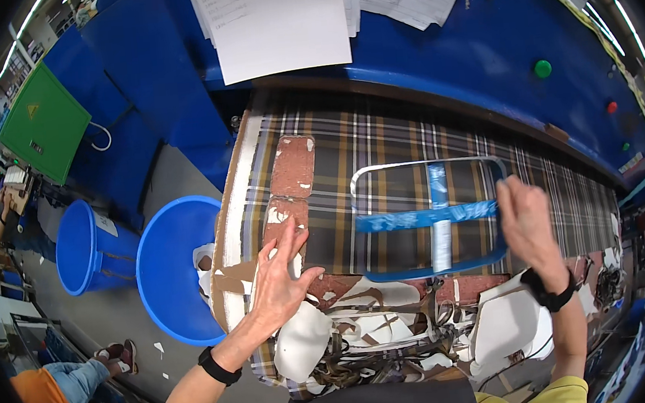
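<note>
Two hands at a clear panel (431, 219) on plaid cloth (379, 150): right hand (525, 218) gripping its edge, left hand (279, 278) open, empty.

Plaid woven cloth (380, 158) is covering the bench, looking matt and soft. The clear plastic sheet (431, 215) is gleaming glossy, crossed by shiny blue tape (423, 216). Brown patches (292, 166) are peeling, rough. The blue bucket (167, 269) is showing smooth plastic.
</note>
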The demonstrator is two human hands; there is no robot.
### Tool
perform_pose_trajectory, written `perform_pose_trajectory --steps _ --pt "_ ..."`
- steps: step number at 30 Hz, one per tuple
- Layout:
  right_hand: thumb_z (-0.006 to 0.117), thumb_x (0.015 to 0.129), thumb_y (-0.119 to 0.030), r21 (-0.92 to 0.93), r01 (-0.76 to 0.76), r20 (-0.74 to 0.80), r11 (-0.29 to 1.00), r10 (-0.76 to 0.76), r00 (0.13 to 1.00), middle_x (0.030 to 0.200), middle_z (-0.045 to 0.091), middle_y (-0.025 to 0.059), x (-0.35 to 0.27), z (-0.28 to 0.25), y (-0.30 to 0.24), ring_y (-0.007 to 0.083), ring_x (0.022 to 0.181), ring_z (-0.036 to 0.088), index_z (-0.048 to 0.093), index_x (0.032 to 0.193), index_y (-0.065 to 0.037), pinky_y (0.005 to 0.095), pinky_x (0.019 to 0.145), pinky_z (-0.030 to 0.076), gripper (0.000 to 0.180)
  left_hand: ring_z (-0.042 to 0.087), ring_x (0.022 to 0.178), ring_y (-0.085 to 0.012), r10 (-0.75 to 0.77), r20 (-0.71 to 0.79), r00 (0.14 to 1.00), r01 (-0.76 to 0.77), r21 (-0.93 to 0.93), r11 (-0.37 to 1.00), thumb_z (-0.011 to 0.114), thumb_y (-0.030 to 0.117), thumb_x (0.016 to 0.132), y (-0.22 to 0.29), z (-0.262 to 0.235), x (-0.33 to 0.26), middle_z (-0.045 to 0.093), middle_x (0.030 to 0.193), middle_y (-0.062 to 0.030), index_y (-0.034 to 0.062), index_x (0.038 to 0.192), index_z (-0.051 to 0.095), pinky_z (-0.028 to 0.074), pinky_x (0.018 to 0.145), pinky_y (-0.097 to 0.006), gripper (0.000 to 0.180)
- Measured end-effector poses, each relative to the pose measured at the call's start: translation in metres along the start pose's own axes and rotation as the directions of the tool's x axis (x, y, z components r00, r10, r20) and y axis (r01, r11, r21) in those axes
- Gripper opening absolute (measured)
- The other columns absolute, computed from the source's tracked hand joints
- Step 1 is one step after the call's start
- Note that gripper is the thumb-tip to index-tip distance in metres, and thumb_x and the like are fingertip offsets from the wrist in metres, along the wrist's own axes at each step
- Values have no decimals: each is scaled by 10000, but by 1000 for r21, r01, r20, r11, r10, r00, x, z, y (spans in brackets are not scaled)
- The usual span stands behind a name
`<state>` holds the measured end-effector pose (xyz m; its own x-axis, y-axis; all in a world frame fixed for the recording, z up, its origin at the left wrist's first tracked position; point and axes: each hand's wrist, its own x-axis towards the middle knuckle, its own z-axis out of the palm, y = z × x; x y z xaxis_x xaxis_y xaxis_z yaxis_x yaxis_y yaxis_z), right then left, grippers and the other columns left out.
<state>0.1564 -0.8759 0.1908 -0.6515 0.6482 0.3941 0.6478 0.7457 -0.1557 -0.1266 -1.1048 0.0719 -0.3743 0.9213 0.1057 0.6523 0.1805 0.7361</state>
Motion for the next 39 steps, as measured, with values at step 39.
perform_pose_trajectory --steps 39 --pt "584 703 36 284 -30 159 958 -16 987 581 545 210 -18 106 -20 393 570 589 570 609 27 438 597 486 96 613 1154 -263 97 -22 995 -96 38 995 807 -10 694 5 3 6 692 1188 -156 43 1285 639 357 1118 -421 617"
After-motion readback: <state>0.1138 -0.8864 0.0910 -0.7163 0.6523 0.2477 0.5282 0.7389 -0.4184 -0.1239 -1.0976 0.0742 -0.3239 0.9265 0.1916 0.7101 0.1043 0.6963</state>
